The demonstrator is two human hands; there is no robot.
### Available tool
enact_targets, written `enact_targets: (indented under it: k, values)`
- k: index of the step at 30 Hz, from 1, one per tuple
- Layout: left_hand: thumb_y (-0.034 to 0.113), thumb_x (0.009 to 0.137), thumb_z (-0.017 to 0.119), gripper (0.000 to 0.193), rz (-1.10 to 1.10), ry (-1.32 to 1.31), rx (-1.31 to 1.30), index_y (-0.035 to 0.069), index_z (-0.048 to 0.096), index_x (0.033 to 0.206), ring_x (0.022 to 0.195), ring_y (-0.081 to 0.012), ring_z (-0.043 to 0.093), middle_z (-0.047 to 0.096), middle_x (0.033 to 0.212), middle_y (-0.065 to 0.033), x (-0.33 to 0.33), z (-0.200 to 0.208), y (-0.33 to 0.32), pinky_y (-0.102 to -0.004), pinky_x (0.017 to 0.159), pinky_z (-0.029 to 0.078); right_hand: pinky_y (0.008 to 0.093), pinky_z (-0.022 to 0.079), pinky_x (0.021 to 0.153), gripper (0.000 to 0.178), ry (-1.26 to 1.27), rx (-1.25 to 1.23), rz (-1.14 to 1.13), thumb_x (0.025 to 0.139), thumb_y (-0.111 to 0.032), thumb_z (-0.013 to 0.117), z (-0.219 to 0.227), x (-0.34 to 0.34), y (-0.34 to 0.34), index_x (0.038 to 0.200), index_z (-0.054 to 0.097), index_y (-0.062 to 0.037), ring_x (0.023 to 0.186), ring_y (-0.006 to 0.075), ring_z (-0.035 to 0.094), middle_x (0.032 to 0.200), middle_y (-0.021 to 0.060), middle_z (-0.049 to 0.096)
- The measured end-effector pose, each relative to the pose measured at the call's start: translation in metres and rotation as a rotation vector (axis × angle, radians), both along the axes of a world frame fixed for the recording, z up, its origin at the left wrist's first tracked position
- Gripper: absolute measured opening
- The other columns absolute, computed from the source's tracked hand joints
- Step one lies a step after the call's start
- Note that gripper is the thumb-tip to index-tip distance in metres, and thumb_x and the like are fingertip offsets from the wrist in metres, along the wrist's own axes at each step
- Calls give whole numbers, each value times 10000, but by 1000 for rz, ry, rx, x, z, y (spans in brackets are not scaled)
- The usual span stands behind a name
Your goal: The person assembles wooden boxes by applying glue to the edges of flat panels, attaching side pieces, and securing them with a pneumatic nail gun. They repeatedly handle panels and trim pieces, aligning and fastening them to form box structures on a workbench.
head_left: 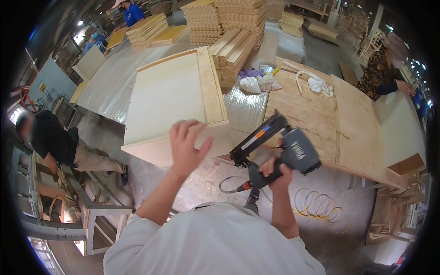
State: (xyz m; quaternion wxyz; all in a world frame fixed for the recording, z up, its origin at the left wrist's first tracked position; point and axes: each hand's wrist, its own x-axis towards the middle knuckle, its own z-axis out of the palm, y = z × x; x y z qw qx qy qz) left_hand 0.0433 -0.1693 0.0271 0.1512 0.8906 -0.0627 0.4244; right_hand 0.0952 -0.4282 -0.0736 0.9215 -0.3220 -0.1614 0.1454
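Note:
My right hand (275, 172) is wrapped round the handle of a black pneumatic nail gun (293, 151), which is tilted with its nose toward the left. An air hose (223, 183) joins the gun by an orange-tipped fitting at the handle's end. My left hand (187, 142) has its fingers spread at the near edge of a pale wooden drawer-like box (169, 96); whether the fingertips touch it is hard to tell. The shallow box shows a white panel framed by wooden edges. Its near corner juts out past the table's edge.
A wooden work table (307, 119) holds white cloths (261, 84) and a pale bent tube (300, 75). Wooden strips (233, 48) and stacked boards (201, 20) stand behind. Coiled hose (318, 206) lies on the floor. Co-workers are at left (55, 137) and right (382, 66).

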Motion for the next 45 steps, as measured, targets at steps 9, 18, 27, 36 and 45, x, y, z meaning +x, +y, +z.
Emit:
enact_targets:
  k: [9, 18, 27, 36, 45]
  values:
    - [269, 753, 737, 217, 194, -26, 60, 146, 679, 922, 853, -199, 519, 569, 851, 8, -12, -18, 44, -359, 787, 358, 318, 452, 682, 145, -552, -701, -315, 820, -102, 627, -45, -63, 80, 928, 561, -31, 727, 175, 532, 812, 64, 552]
    - [248, 778, 705, 185, 167, -87, 81, 142, 669, 926, 846, -207, 514, 554, 829, -1, -16, -20, 45, -367, 788, 347, 390, 454, 855, 317, -623, -964, -382, 785, -138, 682, -58, -67, 91, 1082, 616, -52, 975, 291, 583, 1039, 109, 632]
    - [216, 784, 692, 166, 163, -54, 64, 138, 679, 930, 839, -212, 503, 541, 811, -6, -18, -21, 51, -368, 804, 339, 363, 469, 743, 161, -752, -926, -572, 823, -130, 676, -38, -67, 97, 929, 612, -27, 769, 235, 600, 813, 78, 634]
    - [178, 787, 677, 157, 170, -123, 31, 142, 691, 939, 861, -206, 503, 558, 842, 2, -11, -23, 43, -376, 823, 334, 304, 483, 617, 338, -191, -787, -315, 833, -61, 561, -2, 12, -17, 1159, 546, 24, 622, 158, 571, 826, 89, 614]
    - [159, 749, 674, 99, 294, -181, -27, 151, 692, 846, 828, -195, 481, 551, 811, 15, -4, -26, 32, -374, 833, 307, 469, 497, 794, 766, -554, -1855, -293, 819, -312, 567, -10, 169, -52, 1431, 239, 11, 903, 411, 631, 951, 291, 630]
